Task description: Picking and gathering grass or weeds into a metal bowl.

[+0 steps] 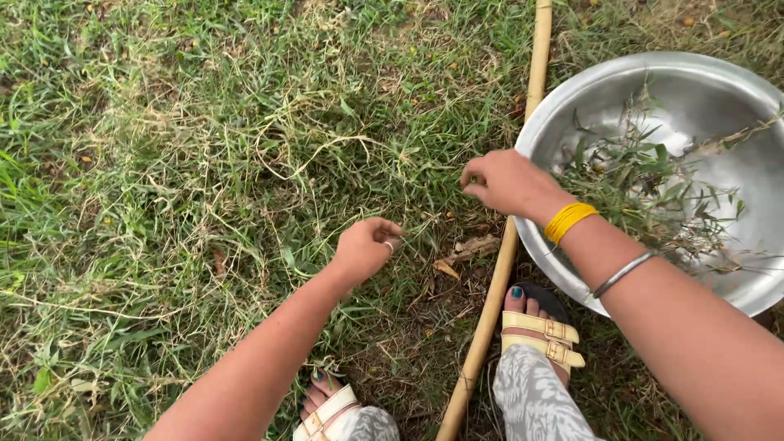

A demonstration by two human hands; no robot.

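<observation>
Both your hands pinch at grass blades.
Your left hand (363,247) and right hand (505,181) each close fingertips on grass (245,155). A bamboo pole (498,269) runs under your right wrist; beyond it, a steel bowl (702,90) holds cut grass (645,188).

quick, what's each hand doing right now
Left hand: closed, pinching grass blades.
Right hand: fingers curled shut near the grass; holding anything cannot be told.

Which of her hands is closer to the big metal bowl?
The right hand: it hovers just beside the metal bowl, at its left rim. The left hand is down in the grass, farther left, beyond the bamboo stick.
</observation>
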